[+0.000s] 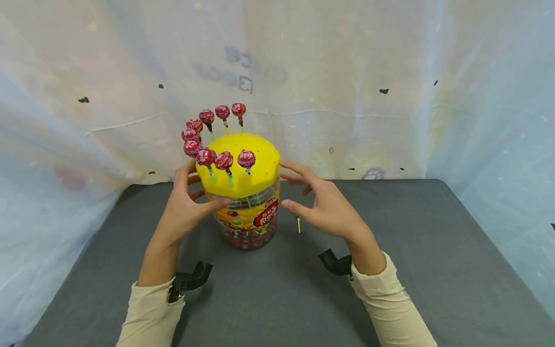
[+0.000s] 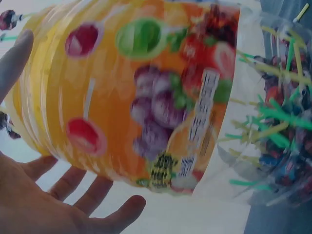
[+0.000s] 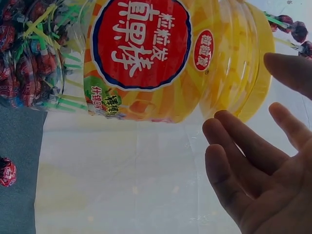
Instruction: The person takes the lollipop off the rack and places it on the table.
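Observation:
A clear plastic candy jar (image 1: 244, 217) with a fruit-printed yellow label (image 2: 112, 97) stands upright, lollipops showing through its lower part. Its yellow lid (image 1: 260, 168) carries several red-wrapped lollipops (image 1: 206, 116), stuck in by their sticks in a curve along the left side. My left hand (image 1: 184, 207) is at the jar's left, thumb across the front below the lid, relaxed fingers toward the back. On the other side, my right hand (image 1: 325, 205) has its fingers spread, fingertips right at the lid's edge and nothing pinched between them.
On the dark grey table (image 1: 269, 299), a loose lollipop (image 3: 7, 172) lies right of the jar; in the head view its yellow stick (image 1: 298, 225) shows below my right hand. A pale plastic sheet (image 1: 312, 96) hangs behind the table and along both sides.

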`<action>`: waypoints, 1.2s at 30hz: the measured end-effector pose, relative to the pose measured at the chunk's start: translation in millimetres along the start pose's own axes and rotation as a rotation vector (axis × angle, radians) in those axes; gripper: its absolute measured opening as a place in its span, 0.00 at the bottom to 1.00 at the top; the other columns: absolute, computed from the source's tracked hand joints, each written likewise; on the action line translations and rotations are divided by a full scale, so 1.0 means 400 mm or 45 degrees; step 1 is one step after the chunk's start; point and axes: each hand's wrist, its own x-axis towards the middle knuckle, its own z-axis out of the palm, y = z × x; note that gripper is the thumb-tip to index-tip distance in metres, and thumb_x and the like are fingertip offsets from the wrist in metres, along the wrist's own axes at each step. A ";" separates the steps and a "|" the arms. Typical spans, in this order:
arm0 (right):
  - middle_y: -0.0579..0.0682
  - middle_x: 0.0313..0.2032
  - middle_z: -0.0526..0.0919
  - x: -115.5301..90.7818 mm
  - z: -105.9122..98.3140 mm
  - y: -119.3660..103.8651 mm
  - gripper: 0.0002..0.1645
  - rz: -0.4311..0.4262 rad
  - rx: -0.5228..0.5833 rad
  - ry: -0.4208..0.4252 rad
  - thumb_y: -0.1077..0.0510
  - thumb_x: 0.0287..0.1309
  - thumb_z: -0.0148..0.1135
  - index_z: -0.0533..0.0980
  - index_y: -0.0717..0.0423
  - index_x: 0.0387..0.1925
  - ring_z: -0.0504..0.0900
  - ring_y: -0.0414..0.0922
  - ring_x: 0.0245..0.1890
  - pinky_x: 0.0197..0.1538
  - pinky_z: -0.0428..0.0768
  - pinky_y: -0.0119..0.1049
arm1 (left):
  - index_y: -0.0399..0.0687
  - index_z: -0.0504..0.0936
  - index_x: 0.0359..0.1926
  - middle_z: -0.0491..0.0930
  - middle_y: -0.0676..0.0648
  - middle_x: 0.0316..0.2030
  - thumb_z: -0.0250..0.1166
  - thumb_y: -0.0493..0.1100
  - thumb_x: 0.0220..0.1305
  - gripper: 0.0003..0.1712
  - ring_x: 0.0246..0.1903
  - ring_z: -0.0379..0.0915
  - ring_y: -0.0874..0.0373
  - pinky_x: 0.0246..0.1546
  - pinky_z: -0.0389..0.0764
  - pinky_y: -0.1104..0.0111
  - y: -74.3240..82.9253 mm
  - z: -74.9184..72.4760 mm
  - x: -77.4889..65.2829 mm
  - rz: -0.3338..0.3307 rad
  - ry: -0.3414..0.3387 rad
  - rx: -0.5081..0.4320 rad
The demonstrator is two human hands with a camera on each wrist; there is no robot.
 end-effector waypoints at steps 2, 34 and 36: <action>0.41 0.67 0.75 -0.001 0.002 0.002 0.44 0.011 0.009 0.003 0.48 0.65 0.65 0.54 0.28 0.75 0.75 0.39 0.63 0.58 0.75 0.44 | 0.61 0.46 0.77 0.50 0.48 0.72 0.73 0.41 0.59 0.56 0.66 0.50 0.51 0.64 0.60 0.47 -0.002 -0.002 0.004 0.023 -0.003 -0.046; 0.46 0.48 0.85 0.001 0.035 -0.101 0.40 -0.121 -0.061 0.537 0.57 0.62 0.68 0.62 0.41 0.71 0.81 0.41 0.47 0.47 0.77 0.41 | 0.62 0.39 0.76 0.46 0.47 0.75 0.75 0.48 0.58 0.60 0.71 0.48 0.47 0.67 0.64 0.45 0.046 -0.004 0.011 -0.145 -0.166 -0.036; 0.46 0.47 0.85 0.018 0.045 -0.117 0.39 -0.165 -0.058 0.544 0.57 0.62 0.68 0.63 0.42 0.71 0.81 0.41 0.45 0.45 0.77 0.41 | 0.63 0.39 0.76 0.46 0.47 0.75 0.74 0.48 0.58 0.60 0.72 0.47 0.47 0.68 0.62 0.44 0.041 -0.007 0.012 -0.137 -0.167 -0.048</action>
